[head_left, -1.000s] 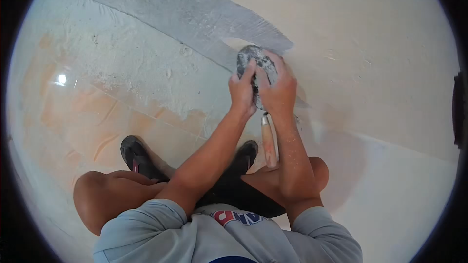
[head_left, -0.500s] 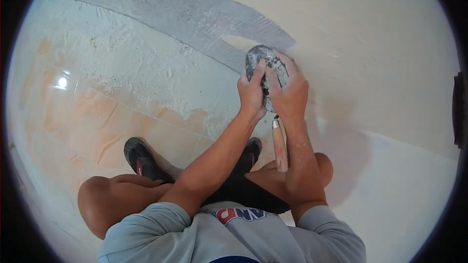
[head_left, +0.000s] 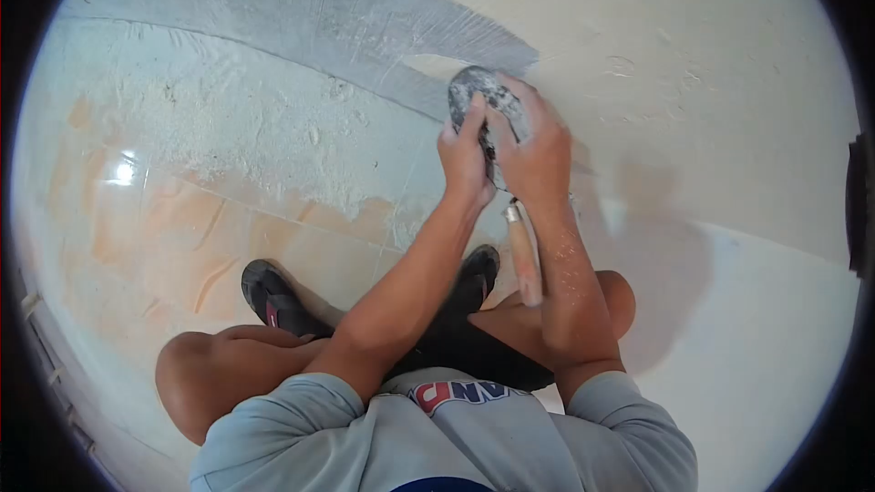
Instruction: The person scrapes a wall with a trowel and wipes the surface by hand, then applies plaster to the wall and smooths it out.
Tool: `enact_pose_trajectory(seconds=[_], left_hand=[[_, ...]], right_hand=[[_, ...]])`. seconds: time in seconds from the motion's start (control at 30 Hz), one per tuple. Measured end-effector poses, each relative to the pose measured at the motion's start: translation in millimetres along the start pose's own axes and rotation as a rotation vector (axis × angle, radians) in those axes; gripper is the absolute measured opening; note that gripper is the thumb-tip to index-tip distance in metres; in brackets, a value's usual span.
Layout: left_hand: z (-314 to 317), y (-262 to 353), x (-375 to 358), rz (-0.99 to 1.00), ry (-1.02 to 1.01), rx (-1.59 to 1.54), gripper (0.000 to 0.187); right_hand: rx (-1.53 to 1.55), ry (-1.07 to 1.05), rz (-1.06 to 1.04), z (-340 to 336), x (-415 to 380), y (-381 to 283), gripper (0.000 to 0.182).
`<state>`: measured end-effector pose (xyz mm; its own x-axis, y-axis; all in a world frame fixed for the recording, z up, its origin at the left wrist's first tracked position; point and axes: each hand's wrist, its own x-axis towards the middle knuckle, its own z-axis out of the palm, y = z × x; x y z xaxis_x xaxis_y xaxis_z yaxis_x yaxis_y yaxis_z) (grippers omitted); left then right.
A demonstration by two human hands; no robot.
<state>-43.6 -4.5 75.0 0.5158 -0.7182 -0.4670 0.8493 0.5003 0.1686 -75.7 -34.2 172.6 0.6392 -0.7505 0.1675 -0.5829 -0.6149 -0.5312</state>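
Both hands grip a dark oval piece blotched with white plaster, out in front of my knees. My left hand is closed on its near left edge, thumb lying along the top face. Across its right side, my right hand has its fingers bent round the far edge. A trowel with a worn wooden handle and metal collar sticks out below my right wrist, alongside the forearm. Its blade is hidden by the hands and the oval piece.
Beyond my hands a grey band borders a smooth cream wall. White dust and crumbs cover the tiled floor on the left. My shoes and bent knees are close below.
My hands, the oval piece and the trowel handle sit slightly higher and further left in view. The surroundings have shifted a little too, and both hands keep their grip.
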Motion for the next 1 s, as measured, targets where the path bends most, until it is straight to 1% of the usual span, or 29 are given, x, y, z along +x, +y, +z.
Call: enact_pose_trajectory(seconds=[0.07,0.13,0.17,0.23,0.33,0.37,0.4,0.47,0.5,0.53,0.57,0.6,0.63,0.67,0.73,0.77,0.8,0.87,0.9,0.97,1.0], left_hand=[[3.9,-2.0,-3.7,-0.009,0.069,0.055,0.031],[-1.7,2.1,0.7,-0.005,0.0,0.007,0.033],[-4.4,4.7,4.1,0.024,-0.008,0.039,0.034],[-9.5,5.0,6.7,-0.031,-0.076,-0.022,0.035],[3.2,-7.8,-1.7,-0.017,-0.005,0.01,0.033],[4.4,-6.5,-5.2,-0.03,0.023,0.029,0.032],[3.1,-4.3,-2.5,-0.014,0.005,0.013,0.032],[-2.0,1.7,3.3,0.011,-0.001,0.012,0.033],[-7.5,2.3,7.3,-0.02,-0.03,-0.041,0.033],[-11.2,1.3,11.4,-0.046,-0.062,-0.092,0.033],[-11.1,-4.4,11.3,-0.068,-0.058,-0.124,0.034],[-3.9,-6.7,6.8,-0.033,-0.027,-0.101,0.033],[0.6,-8.1,2.3,0.001,0.005,-0.078,0.033],[0.9,-5.9,-0.5,-0.016,0.004,-0.069,0.032],[-7.4,-1.7,7.3,0.003,0.005,-0.064,0.031],[-13.9,3.9,12.5,-0.043,-0.014,-0.075,0.032],[-16.8,0.1,11.6,-0.053,-0.01,-0.076,0.032],[-18.9,-0.2,18.5,-0.1,-0.069,-0.125,0.034],[-6.5,-0.1,7.1,-0.031,-0.032,-0.042,0.036],[5.7,0.0,-4.3,-0.053,0.019,-0.072,0.037],[-3.8,-5.1,1.6,-0.049,-0.017,-0.058,0.037]], right_hand=[[0.024,0.008,0.004,-0.5,-1.3,1.0,0.036],[-0.002,0.019,-0.01,3.8,-0.5,3.8,0.035],[-0.007,0.022,-0.011,6.4,1.8,3.2,0.035],[-0.076,0.0,-0.035,7.9,0.1,3.7,0.034],[-0.009,0.022,-0.046,-7.5,-3.2,7.3,0.039],[-0.027,0.044,-0.112,-5.7,-3.3,13.4,0.04],[-0.03,0.04,-0.115,-3.9,-3.0,10.1,0.04],[-0.056,0.005,-0.047,3.5,0.3,1.7,0.036],[-0.057,-0.02,0.0,8.4,1.7,2.0,0.035],[-0.06,-0.022,0.004,4.4,-1.0,3.0,0.035],[-0.065,-0.017,-0.017,1.0,-0.3,2.7,0.035],[-0.068,-0.013,-0.038,-1.0,1.4,2.2,0.035],[-0.046,0.056,-0.138,1.3,1.8,10.1,0.038],[-0.043,0.06,-0.142,5.5,0.7,14.1,0.038],[-0.111,-0.008,-0.038,7.5,2.3,5.0,0.037],[-0.071,-0.039,-0.038,11.0,5.7,-1.6,0.037],[-0.077,-0.041,-0.03,8.5,2.4,-0.1,0.037],[-0.126,-0.04,-0.057,8.8,4.5,-0.8,0.036],[-0.074,-0.03,-0.023,1.5,2.9,-5.4,0.036],[-0.042,-0.006,-0.023,-3.2,-1.2,-0.4,0.036],[-0.077,-0.022,0.0,-3.2,-1.8,-5.6,0.036]])
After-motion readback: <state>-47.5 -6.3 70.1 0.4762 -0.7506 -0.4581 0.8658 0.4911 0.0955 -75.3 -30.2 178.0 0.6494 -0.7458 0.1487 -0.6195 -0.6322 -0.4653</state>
